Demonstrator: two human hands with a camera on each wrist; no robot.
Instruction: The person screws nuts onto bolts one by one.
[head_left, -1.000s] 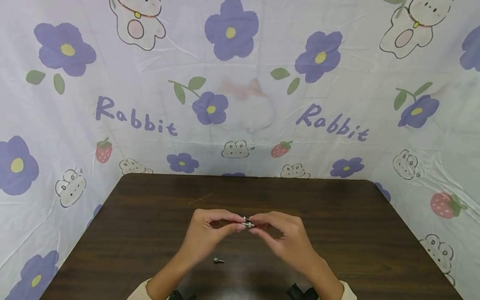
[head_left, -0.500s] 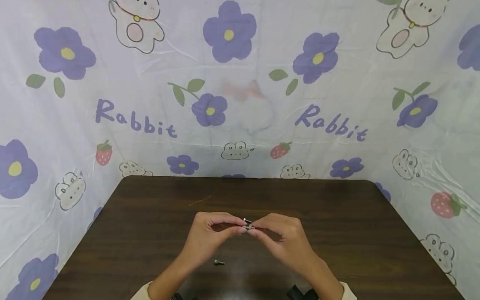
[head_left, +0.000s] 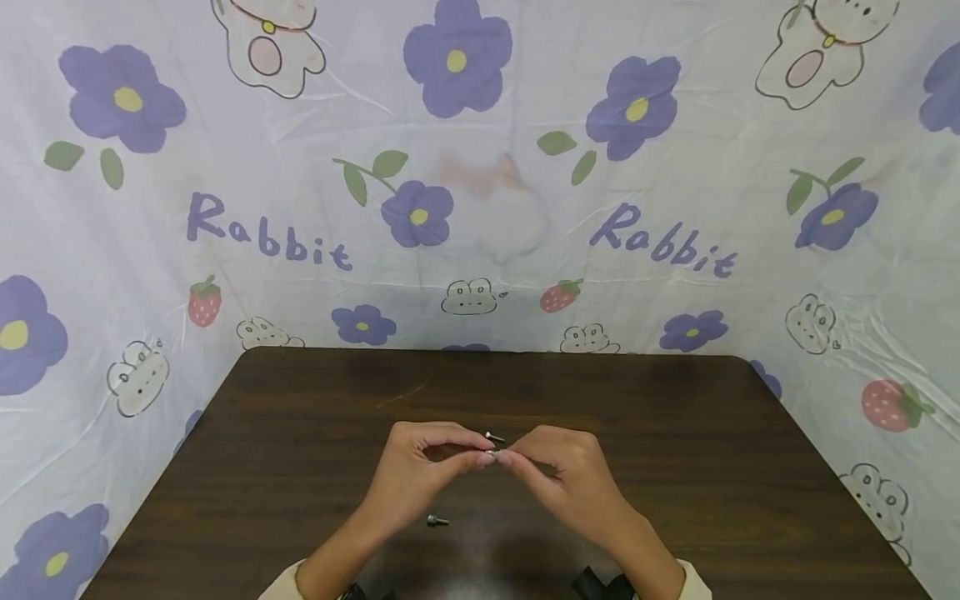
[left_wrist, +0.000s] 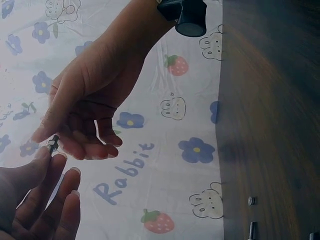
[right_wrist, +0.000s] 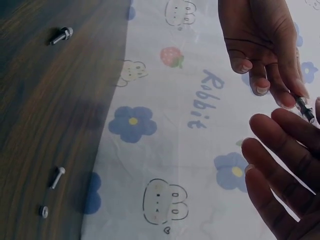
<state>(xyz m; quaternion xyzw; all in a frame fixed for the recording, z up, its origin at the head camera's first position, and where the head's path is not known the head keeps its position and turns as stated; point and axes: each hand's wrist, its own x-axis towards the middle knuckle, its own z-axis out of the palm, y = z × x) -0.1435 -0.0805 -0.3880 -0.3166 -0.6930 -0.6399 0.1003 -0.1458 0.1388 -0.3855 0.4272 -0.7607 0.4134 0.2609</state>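
Over the middle of the table, the fingertips of my left hand (head_left: 423,467) and right hand (head_left: 573,471) meet around a small metal bolt (right_wrist: 305,109) with what looks like a nut on it. My left thumb and forefinger pinch one end. At the other end are my right thumb and forefinger, pinching it too. Fingertips cover most of it in the head view. Just beyond the hands a thin screw (head_left: 495,437) lies on the table. A small nut (right_wrist: 44,212) is beside that screw in the right wrist view. Closer to me lies a socket-head bolt (head_left: 437,521).
The dark wooden table (head_left: 300,400) has rounded far corners. A white cloth (head_left: 480,150) printed with flowers and rabbits hangs behind it and along both sides. Black wrist devices (head_left: 602,583) show at the bottom edge.
The fingertips have drawn closer together, and the right fingers now cover more of the bolt. Beyond the hands, more of the thin screw shows. The socket-head bolt lies where it was.
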